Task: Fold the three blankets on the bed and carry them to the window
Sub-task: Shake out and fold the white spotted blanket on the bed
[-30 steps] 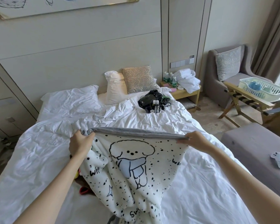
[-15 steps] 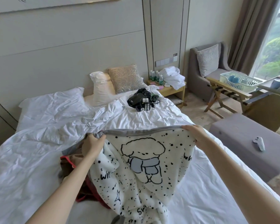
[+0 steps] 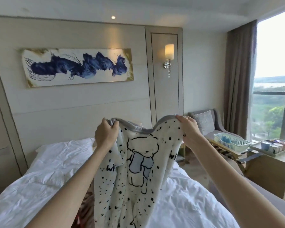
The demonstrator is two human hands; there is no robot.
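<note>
A white blanket [image 3: 138, 175] with black spots and a cartoon dog hangs in the air in front of me, its grey-edged top sagging between my hands. My left hand [image 3: 106, 133] grips the top left corner. My right hand [image 3: 187, 126] pinches the top right corner. The blanket's lower part trails down over the white bed [image 3: 39, 186]. A dark reddish patterned blanket [image 3: 85, 209] shows partly on the bed, behind my left forearm. The window [image 3: 273, 83] is at the far right.
A grey armchair [image 3: 211, 124] with a cushion stands in the corner by the curtain [image 3: 238, 76]. A luggage rack carries a pale green basket [image 3: 231, 142] with cups. A wooden table [image 3: 270, 167] with a tray of cups is near the window.
Both hands have lifted the spotted blanket from the bed up to chest height and moved closer together. My view has tilted up toward the wall painting and the window.
</note>
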